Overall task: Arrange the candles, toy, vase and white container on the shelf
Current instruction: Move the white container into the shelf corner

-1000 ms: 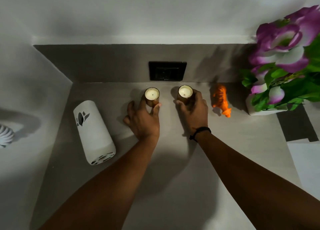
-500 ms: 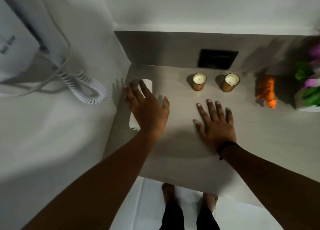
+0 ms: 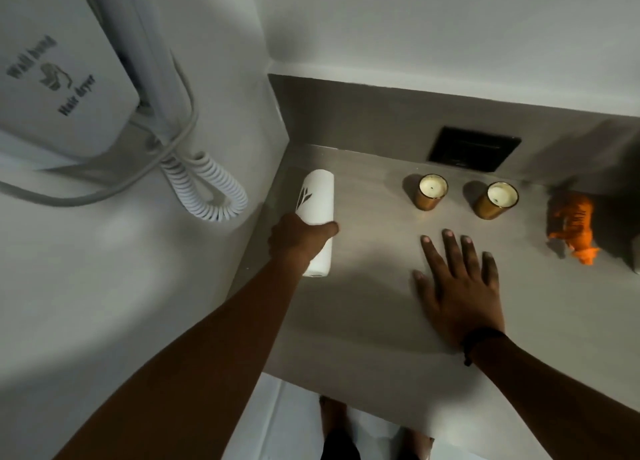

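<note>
My left hand [image 3: 298, 239] wrapped round white container [image 3: 317, 213], lying flat, long axis toward wall. Right hand [image 3: 457, 286] spread flat on shelf [image 3: 363, 321], holding nothing.

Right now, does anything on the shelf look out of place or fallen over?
Yes. The white container lies on its side near the shelf's left edge, with the left hand gripping it. The two candles stand upright; the orange toy is too blurred to judge.
</note>
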Demonstrator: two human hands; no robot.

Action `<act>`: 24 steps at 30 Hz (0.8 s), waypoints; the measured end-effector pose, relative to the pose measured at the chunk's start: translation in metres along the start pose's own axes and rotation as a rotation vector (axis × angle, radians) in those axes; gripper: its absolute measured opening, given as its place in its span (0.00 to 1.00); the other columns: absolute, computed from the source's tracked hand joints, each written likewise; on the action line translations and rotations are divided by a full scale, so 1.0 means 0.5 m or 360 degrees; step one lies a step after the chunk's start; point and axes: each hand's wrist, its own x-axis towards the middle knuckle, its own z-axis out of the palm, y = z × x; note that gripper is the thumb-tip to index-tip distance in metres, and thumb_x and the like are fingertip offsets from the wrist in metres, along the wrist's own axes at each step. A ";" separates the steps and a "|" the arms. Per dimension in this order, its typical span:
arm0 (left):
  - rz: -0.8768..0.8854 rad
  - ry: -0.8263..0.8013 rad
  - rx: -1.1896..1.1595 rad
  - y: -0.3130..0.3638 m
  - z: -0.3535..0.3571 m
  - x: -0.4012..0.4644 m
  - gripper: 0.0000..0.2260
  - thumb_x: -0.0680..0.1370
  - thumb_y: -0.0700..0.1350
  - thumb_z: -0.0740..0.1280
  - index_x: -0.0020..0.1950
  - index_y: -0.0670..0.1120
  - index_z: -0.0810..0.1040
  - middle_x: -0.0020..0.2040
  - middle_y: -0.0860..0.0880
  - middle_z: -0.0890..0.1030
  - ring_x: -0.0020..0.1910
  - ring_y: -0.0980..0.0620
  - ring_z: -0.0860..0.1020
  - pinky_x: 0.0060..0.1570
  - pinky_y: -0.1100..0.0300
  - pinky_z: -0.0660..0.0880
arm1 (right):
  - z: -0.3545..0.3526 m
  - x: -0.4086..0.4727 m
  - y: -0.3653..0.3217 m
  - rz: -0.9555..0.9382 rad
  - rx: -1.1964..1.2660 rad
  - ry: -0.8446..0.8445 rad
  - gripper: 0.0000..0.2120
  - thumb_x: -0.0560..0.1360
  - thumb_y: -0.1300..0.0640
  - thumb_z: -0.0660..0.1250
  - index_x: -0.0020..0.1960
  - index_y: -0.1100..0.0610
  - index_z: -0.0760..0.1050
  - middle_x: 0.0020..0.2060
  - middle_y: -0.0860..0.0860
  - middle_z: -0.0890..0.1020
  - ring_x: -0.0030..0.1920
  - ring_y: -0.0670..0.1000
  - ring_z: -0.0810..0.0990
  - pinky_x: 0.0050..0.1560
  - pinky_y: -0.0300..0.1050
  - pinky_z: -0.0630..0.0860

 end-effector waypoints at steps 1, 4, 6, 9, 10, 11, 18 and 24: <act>0.0014 0.0088 -0.0056 0.014 0.007 0.007 0.38 0.67 0.60 0.83 0.70 0.44 0.78 0.65 0.43 0.83 0.62 0.39 0.84 0.62 0.45 0.84 | -0.001 -0.002 0.000 0.0001 -0.0010 -0.0003 0.34 0.85 0.30 0.41 0.87 0.38 0.39 0.89 0.50 0.47 0.88 0.58 0.44 0.85 0.67 0.47; 0.0185 0.0424 -0.0369 0.070 0.016 0.043 0.40 0.70 0.55 0.83 0.74 0.42 0.71 0.68 0.41 0.81 0.64 0.38 0.83 0.60 0.50 0.81 | -0.001 0.000 0.001 -0.0002 -0.0025 -0.0015 0.34 0.85 0.30 0.42 0.87 0.38 0.40 0.88 0.50 0.46 0.88 0.57 0.43 0.86 0.67 0.47; 0.0307 0.0671 -0.0573 0.102 0.018 0.063 0.41 0.71 0.53 0.84 0.76 0.43 0.67 0.69 0.41 0.81 0.64 0.39 0.83 0.57 0.49 0.81 | 0.001 0.000 0.007 -0.0001 -0.0033 -0.0017 0.34 0.84 0.30 0.43 0.87 0.37 0.41 0.89 0.50 0.46 0.88 0.57 0.43 0.86 0.66 0.46; 0.0455 0.0876 -0.0839 0.119 0.034 0.104 0.45 0.70 0.50 0.86 0.80 0.44 0.64 0.73 0.42 0.78 0.68 0.42 0.81 0.64 0.49 0.83 | 0.008 0.006 0.009 0.0028 -0.0048 -0.0019 0.34 0.84 0.29 0.43 0.87 0.36 0.41 0.89 0.48 0.45 0.88 0.56 0.43 0.85 0.67 0.48; 0.0516 0.0871 -0.0916 0.116 0.044 0.119 0.46 0.70 0.50 0.86 0.80 0.45 0.63 0.74 0.42 0.76 0.69 0.45 0.79 0.66 0.52 0.81 | 0.010 0.009 0.008 0.0034 -0.0056 -0.0029 0.34 0.83 0.28 0.43 0.87 0.35 0.41 0.88 0.48 0.45 0.88 0.55 0.43 0.85 0.67 0.49; 0.0574 0.0855 -0.0957 0.108 0.058 0.128 0.47 0.70 0.49 0.86 0.81 0.45 0.62 0.74 0.43 0.75 0.69 0.48 0.78 0.68 0.56 0.79 | 0.008 0.008 0.008 0.0035 -0.0055 -0.0042 0.34 0.83 0.28 0.43 0.87 0.35 0.42 0.88 0.47 0.45 0.88 0.56 0.44 0.85 0.67 0.49; 0.0638 0.0903 -0.0887 0.063 0.113 0.139 0.49 0.71 0.52 0.85 0.82 0.41 0.61 0.77 0.41 0.73 0.73 0.44 0.76 0.76 0.48 0.76 | 0.002 0.009 -0.004 0.0051 -0.0073 -0.0081 0.35 0.82 0.28 0.41 0.86 0.35 0.39 0.88 0.48 0.45 0.88 0.56 0.43 0.86 0.65 0.47; 0.0652 0.0979 -0.0610 0.014 0.097 0.150 0.35 0.67 0.53 0.87 0.69 0.43 0.80 0.64 0.43 0.85 0.62 0.42 0.84 0.62 0.59 0.75 | 0.003 0.017 -0.006 0.0071 -0.0141 -0.0142 0.36 0.81 0.26 0.40 0.86 0.35 0.37 0.88 0.48 0.43 0.88 0.58 0.42 0.86 0.66 0.48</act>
